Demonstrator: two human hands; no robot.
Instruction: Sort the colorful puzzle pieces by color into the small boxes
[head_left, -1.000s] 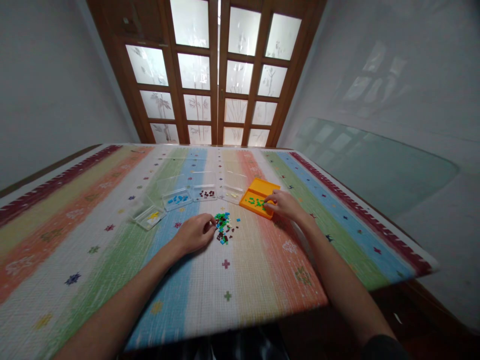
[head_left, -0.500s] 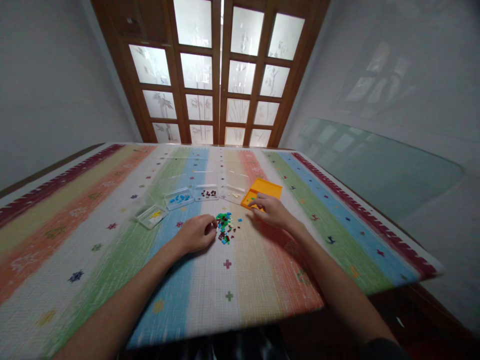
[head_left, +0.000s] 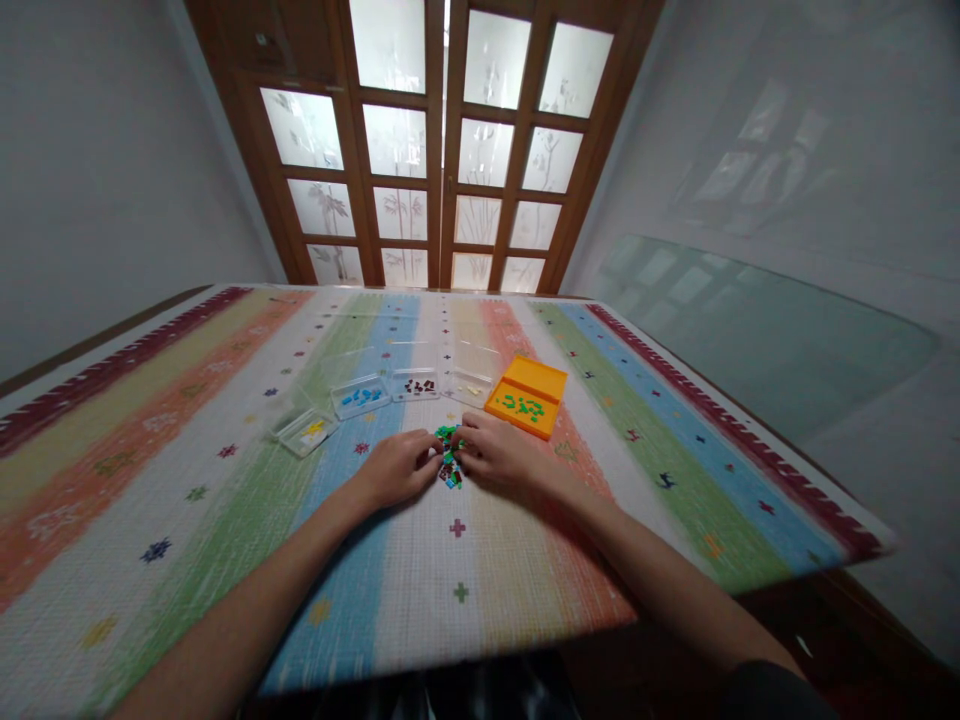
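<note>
The pile of small pieces point(head_left: 448, 458) is a loose heap of tiny flat bits, mostly green, with blue and dark brown ones mixed in. It lies on the striped tablecloth point(head_left: 225, 520) near the middle of the table, on the pale stripe, directly between the 2 hands. The left hand point(head_left: 394, 468) rests knuckles up with its fingers curled, the tips touching the pile's left edge. The right hand point(head_left: 499, 455) lies palm down with its fingertips at the pile's right edge. The pieces are too small to tell whether either hand pinches one.

Just beyond the right hand sits the open orange box point(head_left: 527, 396) with green pieces inside. To its left stands a row of 4 clear boxes: one with pale bits point(head_left: 469, 385), one with dark pieces point(head_left: 420, 385), one with blue pieces point(head_left: 360, 397) and one with yellow pieces point(head_left: 307, 430).

1 second ago the right hand was at the orange box; it has since come back to the pile and covers its right side. The left hand has barely shifted.
</note>
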